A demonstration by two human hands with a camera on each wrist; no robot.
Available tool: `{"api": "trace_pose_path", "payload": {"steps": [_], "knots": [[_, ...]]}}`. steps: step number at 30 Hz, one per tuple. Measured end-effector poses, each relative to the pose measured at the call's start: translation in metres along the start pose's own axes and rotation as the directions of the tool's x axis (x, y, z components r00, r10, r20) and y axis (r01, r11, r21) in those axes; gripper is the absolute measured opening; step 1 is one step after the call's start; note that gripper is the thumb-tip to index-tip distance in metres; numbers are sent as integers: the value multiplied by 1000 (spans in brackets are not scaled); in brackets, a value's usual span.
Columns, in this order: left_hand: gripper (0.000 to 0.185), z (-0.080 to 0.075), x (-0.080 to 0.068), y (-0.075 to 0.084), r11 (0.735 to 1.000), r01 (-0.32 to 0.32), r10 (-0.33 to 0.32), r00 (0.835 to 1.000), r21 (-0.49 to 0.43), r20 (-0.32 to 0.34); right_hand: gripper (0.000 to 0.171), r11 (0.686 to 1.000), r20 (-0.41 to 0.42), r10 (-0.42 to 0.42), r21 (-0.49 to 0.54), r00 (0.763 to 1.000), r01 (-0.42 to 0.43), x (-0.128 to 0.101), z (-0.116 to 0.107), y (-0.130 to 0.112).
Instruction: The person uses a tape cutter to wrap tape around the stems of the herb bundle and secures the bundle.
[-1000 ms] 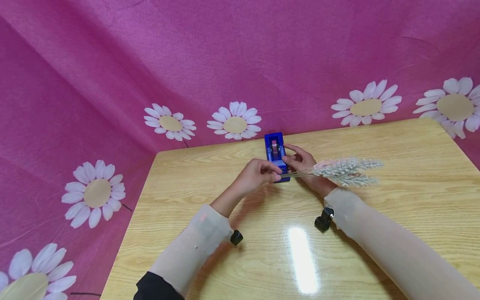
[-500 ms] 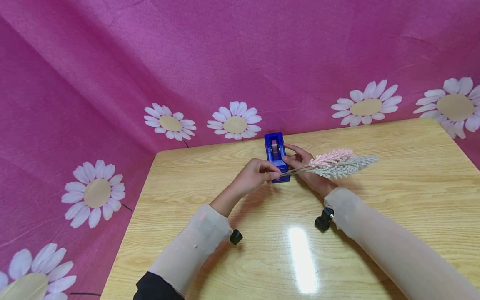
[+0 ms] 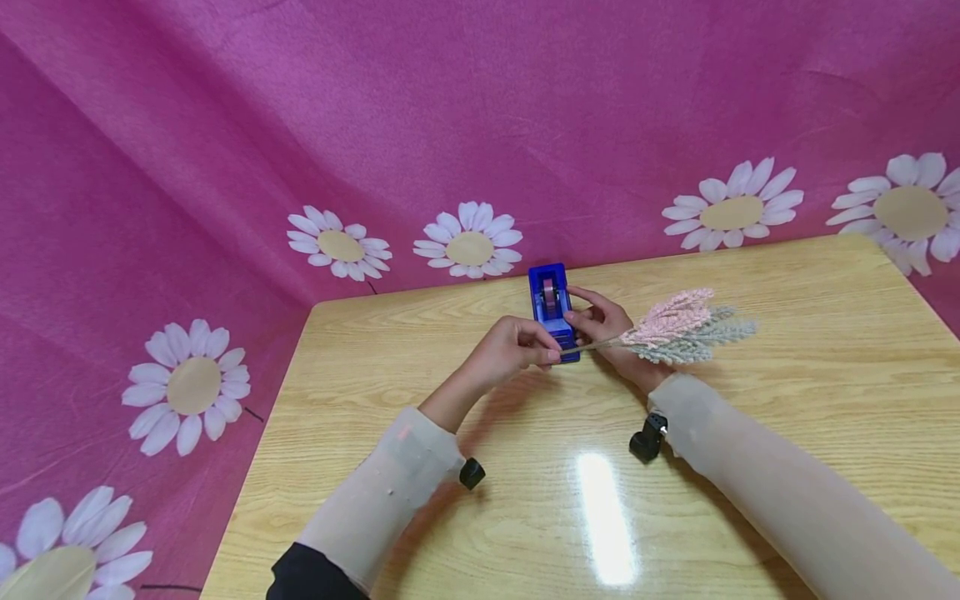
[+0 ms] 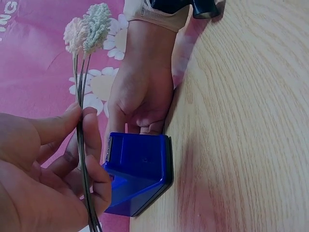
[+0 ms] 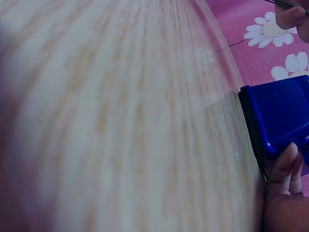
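Note:
My left hand (image 3: 504, 354) pinches the thin stems of a small bunch of artificial flowers (image 3: 670, 329), with fluffy pink and pale green heads pointing right. In the left wrist view the stems (image 4: 81, 111) run between thumb and curled fingers. Below the stems stands a blue tape dispenser (image 4: 142, 157) on a black base, holding a roll of tape (image 3: 550, 296). My right hand (image 3: 609, 329) lies along the dispenser's right side, its thumb and forefinger touching that side. In the right wrist view, fingertips (image 5: 286, 159) meet the blue body; the other fingers are partly hidden.
The wood-grain table (image 3: 525, 508) carries a bright light reflection near its front. A pink cloth (image 3: 480, 108) printed with white daisies hangs close behind the dispenser and along the left side. Small black cameras (image 3: 647, 442) sit at both wrists.
The flower bunch has rolled in my left fingers: the pink heads, at first mostly hidden behind the green, now lie in front. The right hand and the dispenser stay where they were.

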State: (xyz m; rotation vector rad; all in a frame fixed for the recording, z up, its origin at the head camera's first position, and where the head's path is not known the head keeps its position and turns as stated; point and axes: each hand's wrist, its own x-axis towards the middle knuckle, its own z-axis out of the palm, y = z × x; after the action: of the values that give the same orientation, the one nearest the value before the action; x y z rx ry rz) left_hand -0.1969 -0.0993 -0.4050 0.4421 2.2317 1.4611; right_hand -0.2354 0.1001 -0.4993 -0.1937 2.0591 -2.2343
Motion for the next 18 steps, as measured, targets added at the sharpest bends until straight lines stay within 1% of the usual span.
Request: {"api": "trace_pose_path", "payload": {"steps": [7,13,18], "knots": [[10,-1,0,-2,993,35,-30,999,-116,44,56,1000,13,17,-9,1000,-17,2,-2,2],[18,0,-1,-4,990,51,-43,997,-131,70,57,999,23,39,-33,999,-38,0,-3,-3],[16,1,-1,-5,987,47,-37,997,-153,68,57,999,21,39,-37,999,-38,0,-3,-3]]}}
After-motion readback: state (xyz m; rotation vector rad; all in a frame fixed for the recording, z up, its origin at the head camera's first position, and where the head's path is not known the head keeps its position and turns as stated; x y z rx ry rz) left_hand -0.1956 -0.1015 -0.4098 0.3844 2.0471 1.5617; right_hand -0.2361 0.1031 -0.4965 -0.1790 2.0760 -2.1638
